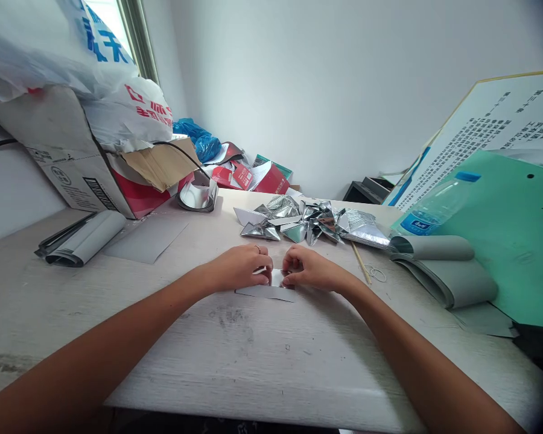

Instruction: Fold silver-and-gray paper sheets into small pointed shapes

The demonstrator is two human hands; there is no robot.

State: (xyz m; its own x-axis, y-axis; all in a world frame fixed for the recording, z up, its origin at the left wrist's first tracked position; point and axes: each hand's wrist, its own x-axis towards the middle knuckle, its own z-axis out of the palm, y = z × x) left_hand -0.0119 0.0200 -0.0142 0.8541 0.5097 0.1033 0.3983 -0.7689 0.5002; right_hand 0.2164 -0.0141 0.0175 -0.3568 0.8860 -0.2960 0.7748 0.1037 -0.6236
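A small sheet of silver foil paper [266, 293] with a grey-white back lies on the table, its near edge folded up and its shiny side showing in the middle. My left hand [243, 267] has its curled fingers and thumb on the left part of the sheet. On the right part, my right hand [311, 269] pinches with bent fingers and thumb. Both hands are closed on the paper. Beyond them is a heap of folded silver foil pieces [314, 222].
Grey paper rolls lie at the left [88, 238] and right [452, 277]. A flat grey sheet [147, 238], a wooden stick [361, 263] and a rubber band [376, 273] rest on the table. A plastic bottle [438, 205] leans against a green board [520, 241]. A cardboard box [67, 157] stands left.
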